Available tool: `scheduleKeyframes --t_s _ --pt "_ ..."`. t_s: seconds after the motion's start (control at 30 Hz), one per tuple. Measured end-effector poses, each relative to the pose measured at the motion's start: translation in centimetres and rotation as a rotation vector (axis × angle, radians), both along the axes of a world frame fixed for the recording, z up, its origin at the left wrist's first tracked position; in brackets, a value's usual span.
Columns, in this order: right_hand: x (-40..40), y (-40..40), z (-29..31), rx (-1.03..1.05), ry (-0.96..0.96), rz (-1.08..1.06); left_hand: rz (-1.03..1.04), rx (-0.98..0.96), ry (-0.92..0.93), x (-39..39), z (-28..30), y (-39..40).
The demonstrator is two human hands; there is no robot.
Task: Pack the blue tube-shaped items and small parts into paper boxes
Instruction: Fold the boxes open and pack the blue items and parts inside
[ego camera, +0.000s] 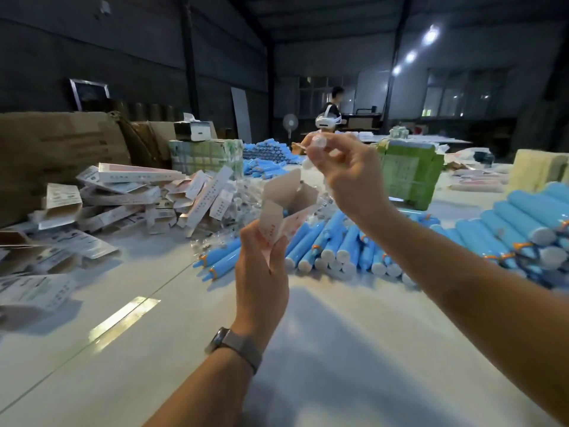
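Left hand (261, 266) grips open white paper box (284, 208), mouth tilted up-right. Right hand (341, 177), above and right of box mouth, fingers (323, 155) pinching small clear plastic part (317, 142). Blue tubes (335, 241) piled on surface (184, 334) behind box.

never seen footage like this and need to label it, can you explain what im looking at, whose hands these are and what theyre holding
There is one picture, taken by a camera worn on a person's head, looking down at their own bare hands. The left hand grips an open paper box with something blue inside. The right hand pinches a small clear plastic part above it. On the white table lie blue tubes, a heap of boxes and loose clear parts.
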State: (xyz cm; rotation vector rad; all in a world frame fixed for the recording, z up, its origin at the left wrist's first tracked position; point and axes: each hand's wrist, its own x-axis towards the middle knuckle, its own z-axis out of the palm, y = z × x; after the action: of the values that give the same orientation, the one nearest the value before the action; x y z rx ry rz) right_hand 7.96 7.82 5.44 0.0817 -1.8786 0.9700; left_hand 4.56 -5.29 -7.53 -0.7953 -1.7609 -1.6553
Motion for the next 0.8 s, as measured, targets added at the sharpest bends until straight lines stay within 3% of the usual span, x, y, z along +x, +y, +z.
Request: scheduleKeyframes --t_s 0.17,0.3,0.67,0.8 --pt "10.8 -0.3 0.8 -0.091 0.227 0.148 -0.079 -0.072 0.019 1.1 0.0 0.6" --pt "14.0 -0.7 -0.3 -0.047 0.292 0.218 -0.137 -0.119 0.062 2.8 -0.1 1.3" --pt "13.1 2.1 -3.2 0.502 0.318 -0.154 -0.262 -0.206 0.050 5.6 -0.5 2.2" --pt "12.7 3.2 -3.4 0.526 0.271 -0.197 -0.270 -0.222 0.013 5.5 -0.4 2.2"
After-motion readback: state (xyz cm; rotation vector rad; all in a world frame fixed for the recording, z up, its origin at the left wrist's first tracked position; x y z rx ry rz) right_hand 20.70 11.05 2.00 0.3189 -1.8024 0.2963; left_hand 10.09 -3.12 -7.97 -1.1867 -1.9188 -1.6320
